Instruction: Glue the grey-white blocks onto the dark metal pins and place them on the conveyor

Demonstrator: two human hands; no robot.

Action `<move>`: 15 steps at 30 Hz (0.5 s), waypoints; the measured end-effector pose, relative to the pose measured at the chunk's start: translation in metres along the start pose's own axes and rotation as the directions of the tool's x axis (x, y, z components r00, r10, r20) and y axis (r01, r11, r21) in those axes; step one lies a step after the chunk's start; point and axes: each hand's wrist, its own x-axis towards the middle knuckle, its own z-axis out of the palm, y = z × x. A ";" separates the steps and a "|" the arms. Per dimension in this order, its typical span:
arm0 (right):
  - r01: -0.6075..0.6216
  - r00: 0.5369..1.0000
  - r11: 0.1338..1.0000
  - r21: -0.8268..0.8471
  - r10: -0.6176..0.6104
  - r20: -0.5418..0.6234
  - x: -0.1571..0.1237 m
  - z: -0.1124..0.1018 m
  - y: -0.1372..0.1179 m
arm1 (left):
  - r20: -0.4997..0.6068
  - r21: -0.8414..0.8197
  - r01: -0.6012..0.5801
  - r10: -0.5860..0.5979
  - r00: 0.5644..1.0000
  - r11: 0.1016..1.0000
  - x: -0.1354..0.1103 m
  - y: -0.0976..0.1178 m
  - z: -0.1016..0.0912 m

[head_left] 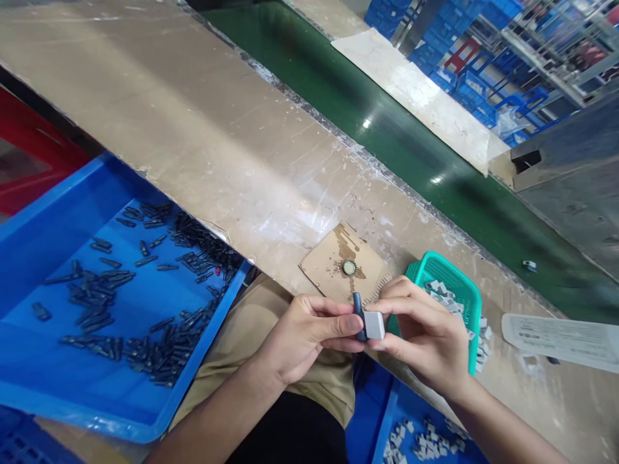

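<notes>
My left hand (pixel 309 332) pinches a narrow dark plastic piece (pixel 358 303) between thumb and fingers, holding it upright. Against its right side is a light grey block-shaped piece (pixel 374 325), gripped by the thumb and fingers of my right hand (pixel 428 338). The two pieces touch; whether they are joined I cannot tell. Just beyond my hands, a square of stained cardboard (pixel 319 264) lies on the bench, with a small round cap-like item (pixel 349 267) on it. Right of my right hand stands a green basket (pixel 476 309) of small grey-white pieces.
At left a large blue bin (pixel 53 193) holds many dark plastic pieces. Another blue bin (pixel 384 419) with grey-white pieces sits below the bench edge. A green conveyor belt (pixel 387 132) crosses behind the bench (pixel 217 129). A printed sheet (pixel 561 338) lies at right.
</notes>
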 end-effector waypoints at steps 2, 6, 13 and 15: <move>-0.002 1.000 1.000 0.008 0.002 -0.013 -0.001 0.001 0.001 | 0.012 0.015 -0.030 0.030 0.999 0.999 0.000 -0.001 0.001; -0.039 0.999 0.999 -0.001 0.039 -0.034 -0.002 0.004 0.004 | -0.007 0.091 -0.125 0.126 0.992 0.988 0.007 -0.003 0.000; -0.368 0.893 0.890 -0.270 0.258 -0.369 0.029 -0.065 0.063 | -0.469 0.591 -0.287 0.610 0.639 0.754 -0.014 0.027 -0.059; -0.550 0.781 0.755 -0.357 0.314 -0.540 0.042 -0.104 0.097 | -0.502 0.773 -0.193 0.769 0.396 0.604 -0.027 0.044 -0.101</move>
